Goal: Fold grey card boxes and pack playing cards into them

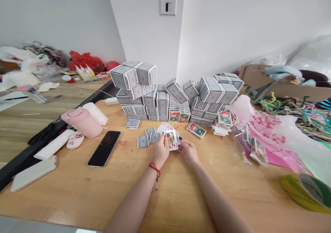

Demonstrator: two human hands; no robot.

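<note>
My left hand (161, 148) grips a few playing cards (171, 140) face up, a picture card with red diamonds on top, thumb across its edge. From the other side my right hand (188, 150) pinches the right edge of the same cards between thumb and fingers. Just beyond my hands, loose face-up cards with red pips (165, 127) lie fanned on the table. To the left rest several face-down grey-patterned cards (143, 141). A red and green card box (196, 130) lies a little beyond my right hand.
Behind, a structure of grey-backed card blocks (157, 103) stands against the wall. On the left are a black phone (104, 148), a pink tumbler (84, 121) and a white power bank (34, 173). Rightward lie plastic bags (271, 133), torn boxes (257, 152) and yellow-green tape (297, 191).
</note>
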